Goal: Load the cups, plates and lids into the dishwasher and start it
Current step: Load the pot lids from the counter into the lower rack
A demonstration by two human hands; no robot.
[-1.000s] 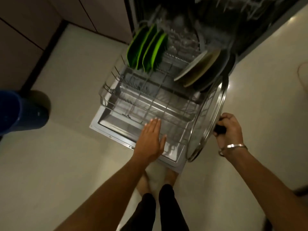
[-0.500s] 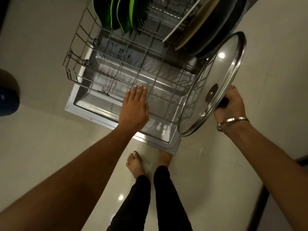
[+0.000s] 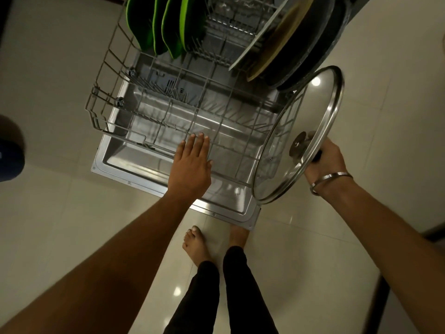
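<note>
The dishwasher's lower wire rack (image 3: 106, 126) is pulled out over the open steel door (image 3: 125, 174). Several green plates (image 3: 166, 27) stand upright at the rack's back left. A white plate (image 3: 258, 36), a tan plate (image 3: 284, 37) and dark pans (image 3: 315, 44) lean at the back right. My left hand (image 3: 192, 165) lies flat with straight fingers on the rack's front rail. My right hand (image 3: 325, 160) grips the black knob of a large glass lid (image 3: 310, 116), held on edge at the rack's right side.
Pale glossy floor tiles (image 3: 60, 237) surround the door. A dark blue object (image 3: 9, 145) sits at the left edge. My bare feet (image 3: 195, 244) stand just in front of the door's near edge. A dark strip (image 3: 382, 292) runs along the floor at the right.
My view has tipped down and closer to the rack. The lid has turned from nearly edge-on to show its glass face. My left hand stays flat on the front rail.
</note>
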